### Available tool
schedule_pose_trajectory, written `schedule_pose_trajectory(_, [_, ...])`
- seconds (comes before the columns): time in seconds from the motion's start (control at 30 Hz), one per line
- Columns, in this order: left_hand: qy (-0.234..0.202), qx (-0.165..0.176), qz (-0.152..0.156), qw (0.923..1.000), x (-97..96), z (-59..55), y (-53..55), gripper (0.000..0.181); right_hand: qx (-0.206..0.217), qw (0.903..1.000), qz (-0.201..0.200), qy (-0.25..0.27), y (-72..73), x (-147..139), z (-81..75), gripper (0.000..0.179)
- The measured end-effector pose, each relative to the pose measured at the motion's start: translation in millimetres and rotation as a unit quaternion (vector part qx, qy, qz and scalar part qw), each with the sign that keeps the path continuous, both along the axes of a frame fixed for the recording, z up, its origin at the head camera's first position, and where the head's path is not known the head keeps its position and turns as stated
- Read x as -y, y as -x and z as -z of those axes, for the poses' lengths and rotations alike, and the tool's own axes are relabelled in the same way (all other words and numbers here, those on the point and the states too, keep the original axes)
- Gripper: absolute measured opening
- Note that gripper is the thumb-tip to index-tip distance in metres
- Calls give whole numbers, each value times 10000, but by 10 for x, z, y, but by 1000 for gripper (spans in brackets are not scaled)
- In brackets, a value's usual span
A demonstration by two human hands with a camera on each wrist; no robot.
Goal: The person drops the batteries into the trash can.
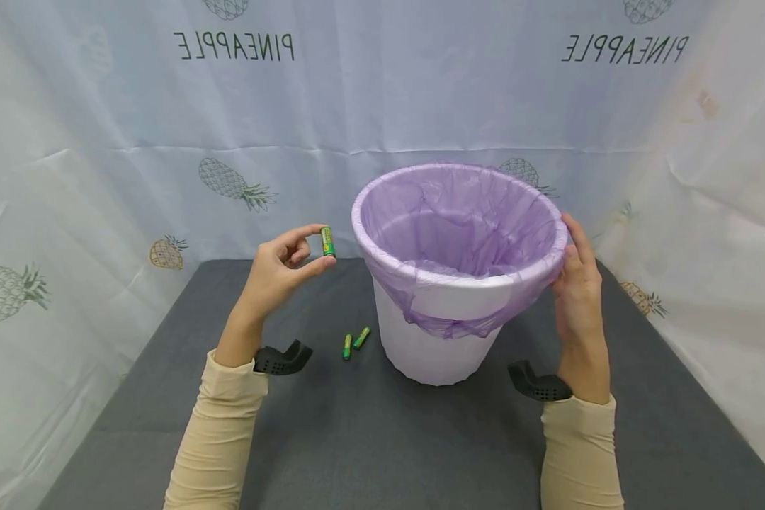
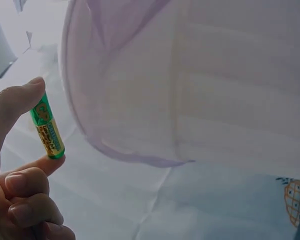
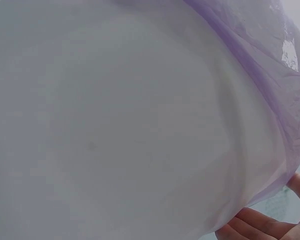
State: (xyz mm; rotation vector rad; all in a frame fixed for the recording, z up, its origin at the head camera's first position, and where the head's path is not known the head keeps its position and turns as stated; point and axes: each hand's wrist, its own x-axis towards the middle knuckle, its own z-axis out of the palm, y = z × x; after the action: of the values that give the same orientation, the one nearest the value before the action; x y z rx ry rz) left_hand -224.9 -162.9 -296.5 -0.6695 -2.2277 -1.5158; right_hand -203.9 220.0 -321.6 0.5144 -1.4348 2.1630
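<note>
My left hand (image 1: 280,265) pinches a small green-and-yellow battery (image 1: 328,241) upright between thumb and index finger, left of the bin's rim. The left wrist view shows the battery (image 2: 48,127) close up, the other fingers curled below it. A white trash can (image 1: 436,347) stands on the table, lined with a purple plastic bag (image 1: 452,244) folded over its rim. My right hand (image 1: 579,294) holds the can's right side at the rim, through the bag. In the right wrist view, fingers (image 3: 257,225) touch the bagged side, partly hidden behind it.
Two more green batteries, one on the left (image 1: 347,347) and one on the right (image 1: 362,338), lie on the dark grey table (image 1: 357,453) beside the can's base. White pineapple-print curtains (image 1: 331,92) hang behind and at both sides.
</note>
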Motion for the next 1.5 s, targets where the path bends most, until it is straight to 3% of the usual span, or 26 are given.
schedule_pose_trajectory(0.47, [-86,-55,168,9998,-109,-200,-6,35,29,10000,23,-32,1,-4,-2,49])
schedule_pose_trajectory(0.73, [-111,742,278,9968,-213,-359,-3,36,21,10000,23,-63,3,15,3,49])
schedule_pose_trajectory(0.9, [5,897,331,9954,-284,-420,39,36,-9,10000,-9,-25,9,6,-2,48])
schedule_pose_trajectory(1.27, [142,1095,437,9929,-391,-400,108,31,27,9999,38,-120,7,-4,2,48])
schedule_pose_trajectory(1.5, [45,1034,592,9929,-396,-376,119,33,38,9999,31,-90,18,-7,4,48])
